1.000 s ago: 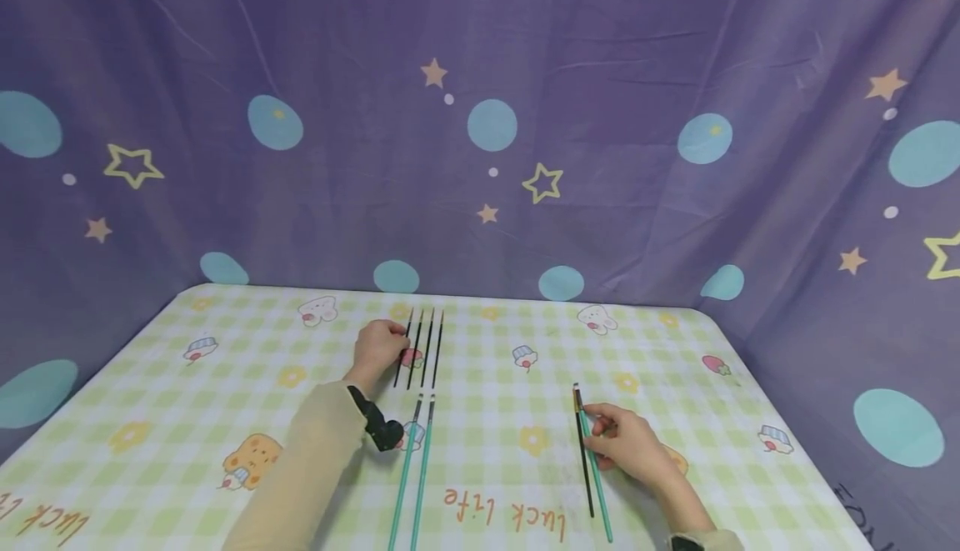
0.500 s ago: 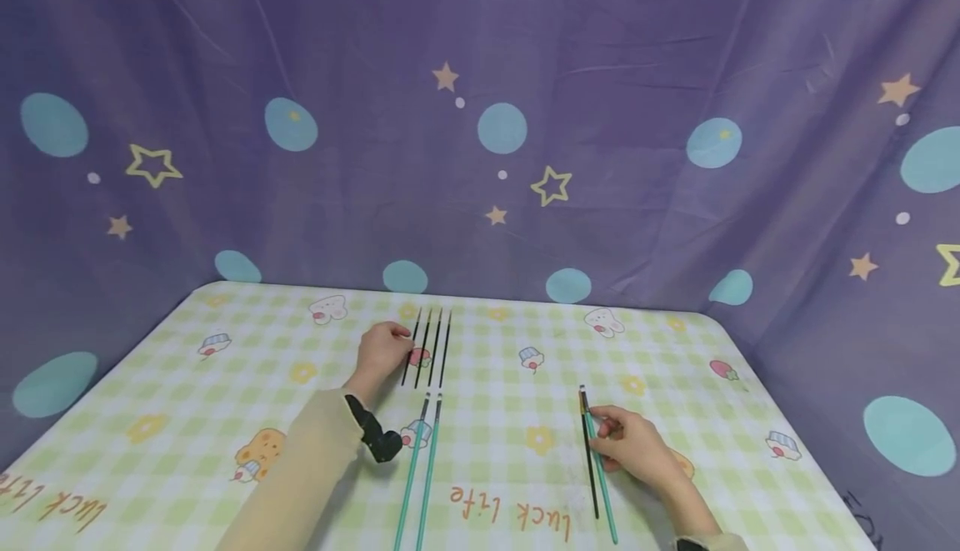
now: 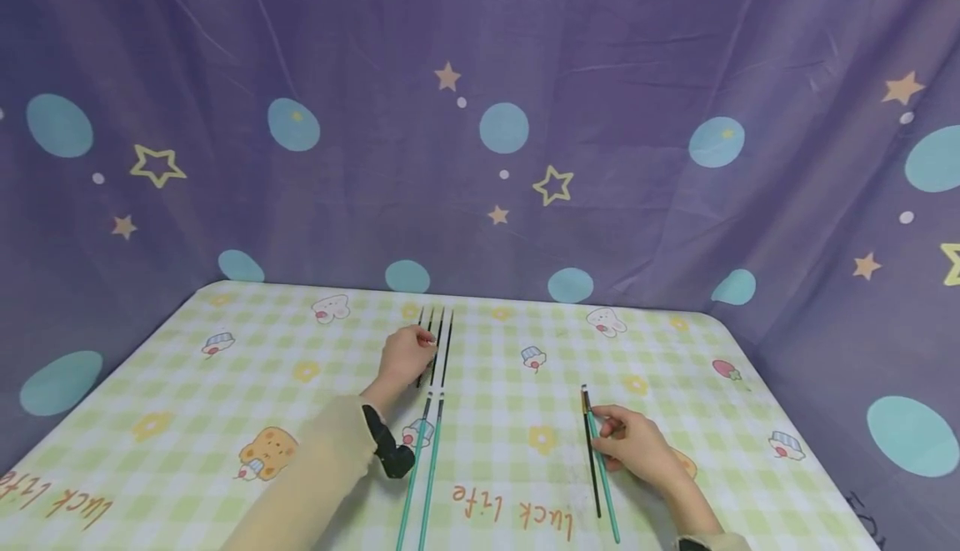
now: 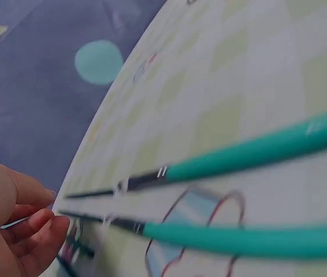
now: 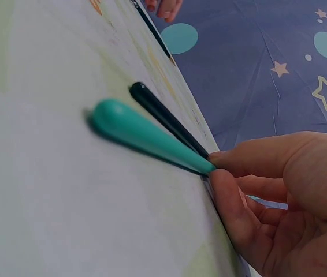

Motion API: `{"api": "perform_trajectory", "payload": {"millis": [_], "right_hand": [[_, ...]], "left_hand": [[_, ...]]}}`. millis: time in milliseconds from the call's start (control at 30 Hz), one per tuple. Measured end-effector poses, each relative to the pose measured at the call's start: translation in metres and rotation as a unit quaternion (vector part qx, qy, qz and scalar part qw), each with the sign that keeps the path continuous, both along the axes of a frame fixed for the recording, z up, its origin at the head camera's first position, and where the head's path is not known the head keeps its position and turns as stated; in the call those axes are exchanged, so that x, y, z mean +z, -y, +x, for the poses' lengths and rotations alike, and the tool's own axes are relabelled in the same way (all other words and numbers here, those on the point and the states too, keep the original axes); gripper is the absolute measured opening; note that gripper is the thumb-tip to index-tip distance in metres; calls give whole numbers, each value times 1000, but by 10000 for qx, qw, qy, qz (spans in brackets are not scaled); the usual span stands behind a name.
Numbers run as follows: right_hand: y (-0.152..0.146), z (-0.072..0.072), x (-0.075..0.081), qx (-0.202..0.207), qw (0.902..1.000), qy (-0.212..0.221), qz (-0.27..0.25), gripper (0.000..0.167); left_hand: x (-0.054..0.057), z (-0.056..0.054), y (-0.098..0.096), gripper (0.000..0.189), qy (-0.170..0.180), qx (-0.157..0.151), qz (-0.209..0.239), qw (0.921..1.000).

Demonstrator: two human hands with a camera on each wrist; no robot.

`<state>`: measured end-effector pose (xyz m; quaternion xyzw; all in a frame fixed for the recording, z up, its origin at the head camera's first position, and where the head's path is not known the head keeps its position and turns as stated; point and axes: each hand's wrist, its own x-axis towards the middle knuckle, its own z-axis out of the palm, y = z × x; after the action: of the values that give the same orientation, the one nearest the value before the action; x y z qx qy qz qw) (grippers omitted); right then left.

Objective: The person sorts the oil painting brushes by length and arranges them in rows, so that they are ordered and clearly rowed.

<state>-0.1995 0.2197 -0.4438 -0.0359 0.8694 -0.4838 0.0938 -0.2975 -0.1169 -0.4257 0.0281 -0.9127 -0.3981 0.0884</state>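
Several thin black paintbrushes (image 3: pixel 447 349) lie side by side near the back of the table. My left hand (image 3: pixel 405 357) reaches over them from the left, fingertips at the second and third from the left; whether it grips one I cannot tell. In the left wrist view its fingers (image 4: pixel 30 193) are bent beside the dark tips of two teal paintbrushes (image 4: pixel 227 153). My right hand (image 3: pixel 636 444) pinches another teal paintbrush (image 3: pixel 608 501) between thumb and finger, below its ferrule. A black-handled paintbrush (image 3: pixel 592 476) lies right alongside, its end showing beyond the fingertip in the right wrist view.
The table is covered by a green-checked cloth (image 3: pixel 300 418) with printed cartoons and lettering. Behind and at the sides hangs a purple curtain (image 3: pixel 390 192) with stars and dots. A black wrist camera (image 3: pixel 390 451) on the left sleeve hangs close to the teal pair.
My left hand has moved right, from the leftmost thin paintbrush across to the second and third. My right hand keeps its hold in place. The head view has shifted slightly.
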Motion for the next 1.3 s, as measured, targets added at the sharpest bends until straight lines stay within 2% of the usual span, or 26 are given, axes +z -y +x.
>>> {"api": "perform_trajectory", "payload": {"millis": [133, 267, 467, 633, 800, 1067, 1300], "right_hand": [[0, 0, 0, -25, 10000, 7, -9, 51], [1, 0, 1, -53, 10000, 12, -15, 51], [1, 0, 0, -66, 10000, 16, 23, 51], [1, -1, -1, -49, 10000, 4, 49, 51], [1, 0, -1, -30, 10000, 10, 49, 51], [2, 0, 1, -42, 10000, -3, 69, 51], [3, 1, 1, -153, 9998, -7, 127, 50]], "left_hand": [[5, 9, -17, 13, -133, -169, -80, 9997], [12, 21, -33, 14, 7, -468, 53, 9989], [5, 32, -55, 16, 70, -960, 361, 9947], [1, 41, -74, 17, 371, -1276, 642, 9891], [-2, 56, -93, 18, 502, -1563, 769, 9834], [-2, 78, -119, 17, 740, -1885, 1042, 9737], [-4, 92, -136, 16, 899, -2087, 1209, 9663]]}}
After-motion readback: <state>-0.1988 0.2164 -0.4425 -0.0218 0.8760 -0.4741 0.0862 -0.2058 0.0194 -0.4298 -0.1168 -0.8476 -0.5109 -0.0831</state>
